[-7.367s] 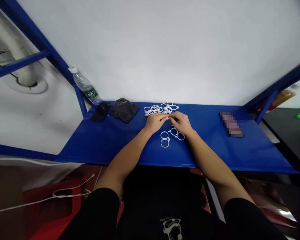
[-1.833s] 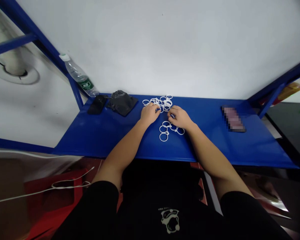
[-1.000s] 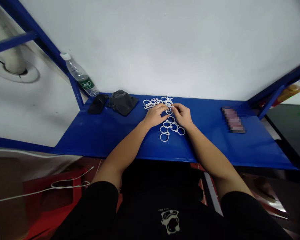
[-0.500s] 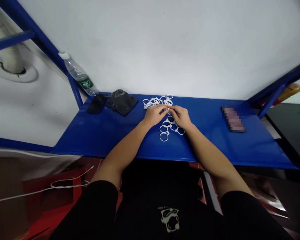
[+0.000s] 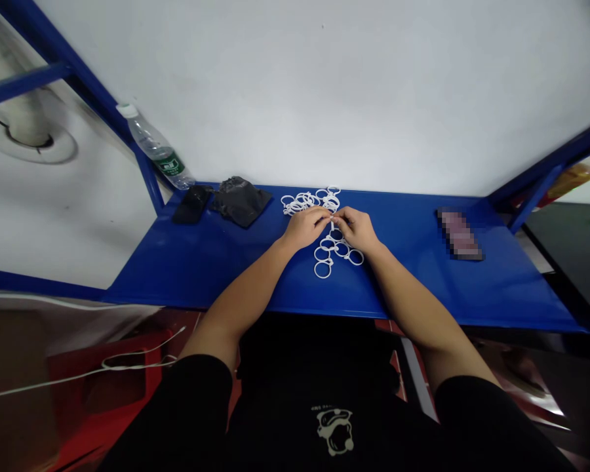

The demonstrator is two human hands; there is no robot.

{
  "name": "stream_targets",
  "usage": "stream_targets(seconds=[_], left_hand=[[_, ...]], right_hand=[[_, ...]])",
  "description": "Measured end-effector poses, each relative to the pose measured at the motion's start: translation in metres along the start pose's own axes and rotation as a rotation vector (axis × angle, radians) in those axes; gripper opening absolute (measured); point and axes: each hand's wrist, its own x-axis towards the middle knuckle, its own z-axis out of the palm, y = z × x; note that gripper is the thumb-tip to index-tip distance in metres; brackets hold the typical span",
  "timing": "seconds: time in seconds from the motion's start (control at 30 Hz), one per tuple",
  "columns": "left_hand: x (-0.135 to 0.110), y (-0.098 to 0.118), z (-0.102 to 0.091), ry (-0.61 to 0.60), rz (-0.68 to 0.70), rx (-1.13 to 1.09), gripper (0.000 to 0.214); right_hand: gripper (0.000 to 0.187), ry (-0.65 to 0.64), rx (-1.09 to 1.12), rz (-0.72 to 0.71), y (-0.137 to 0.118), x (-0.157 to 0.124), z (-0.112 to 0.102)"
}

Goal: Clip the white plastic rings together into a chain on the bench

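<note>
My left hand [image 5: 302, 227] and my right hand [image 5: 356, 228] meet over the middle of the blue tabletop, fingertips pinched together. Between them is a small white ring [image 5: 332, 225], mostly covered by the fingers; a short white piece of it shows just below the fingertips. Beyond my hands lies a heap of thin white rings [image 5: 302, 204] with small clasps, overlapping one another. Closer to me, under and below the fingers, several more white rings [image 5: 331, 261] lie flat on the table, touching or overlapping. Whether these are linked I cannot tell.
On the left of the blue table [image 5: 187, 262] are a dark pouch [image 5: 242, 202], a black phone-like object [image 5: 191, 204] and a clear bottle [image 5: 160, 149] leaning by the frame. A blurred-out flat object [image 5: 459, 235] lies to the right. A white wall [image 5: 324, 98] closes the back.
My right fingers have shifted slightly at the pinch, and a short white piece now shows below the fingertips. The rings on the table have stayed put.
</note>
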Motion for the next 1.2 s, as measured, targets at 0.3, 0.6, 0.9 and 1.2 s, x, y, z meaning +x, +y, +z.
stream_targets(seconds=[0.3, 0.6, 0.9, 1.2], left_hand=[[0.001, -0.012, -0.008, 0.078, -0.152, 0.094, 0.018], [-0.003, -0.034, 0.000, -0.027, -0.346, 0.244, 0.027], [-0.002, -0.031, 0.004, -0.032, -0.277, 0.198, 0.035], [0.003, -0.006, -0.001, 0.014, 0.014, 0.155, 0.029]], right_hand=[[0.028, 0.084, -0.100, 0.028, -0.002, -0.001, 0.002], [0.006, -0.034, -0.124, -0.078, 0.004, 0.003, 0.002], [0.009, -0.240, -0.077, -0.053, 0.001, 0.002, 0.008], [0.047, 0.070, 0.021, 0.141, -0.002, 0.000, 0.004]])
